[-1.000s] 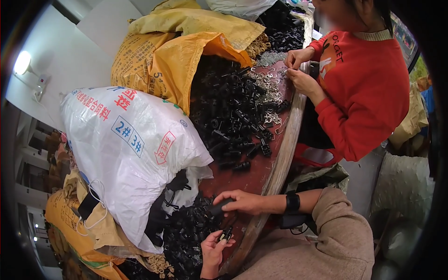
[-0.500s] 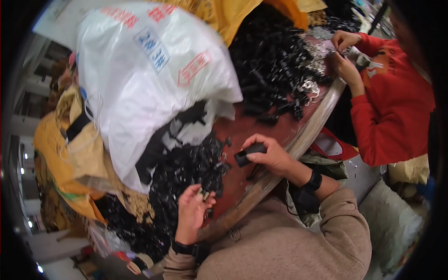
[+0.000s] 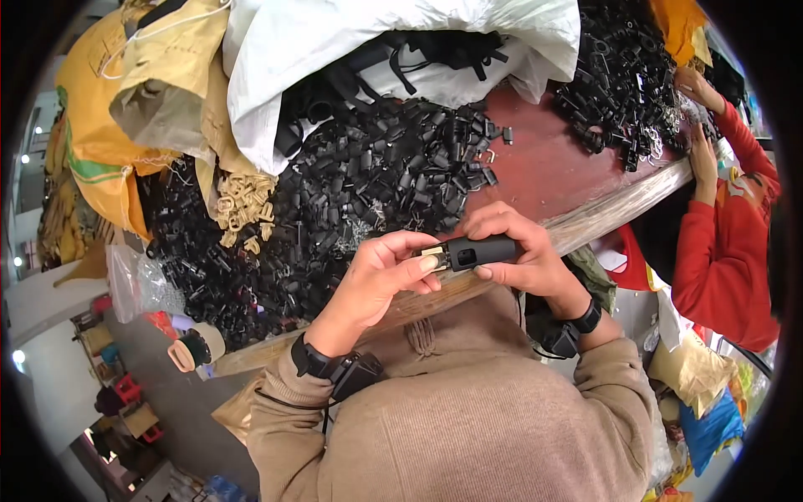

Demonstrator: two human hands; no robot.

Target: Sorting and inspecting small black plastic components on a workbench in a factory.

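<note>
My right hand (image 3: 535, 253) grips a hollow black plastic housing (image 3: 492, 250) that has a square opening in its side. In my left hand (image 3: 374, 278), a small black and cream-coloured piece (image 3: 434, 254) is pinched between thumb and fingers. The piece meets the left end of the housing; whether it sits inside cannot be made out. Both hands are held above the wooden front edge (image 3: 401, 312) of the table. Just beyond them spreads a pile of small black plastic parts (image 3: 368, 176).
A white woven sack (image 3: 259, 50) spills black parts at the back. Tan parts (image 3: 244, 205) lie beside a paper sack (image 3: 163, 100) at the left. A tape roll (image 3: 199, 347) sits at the left corner. At the right, a person in a red sleeve (image 3: 698, 243) handles parts by another black pile (image 3: 615, 84).
My hands have come together from apart, bringing the small piece to the housing's end. My view has turned, so the sacks and piles appear shifted.
</note>
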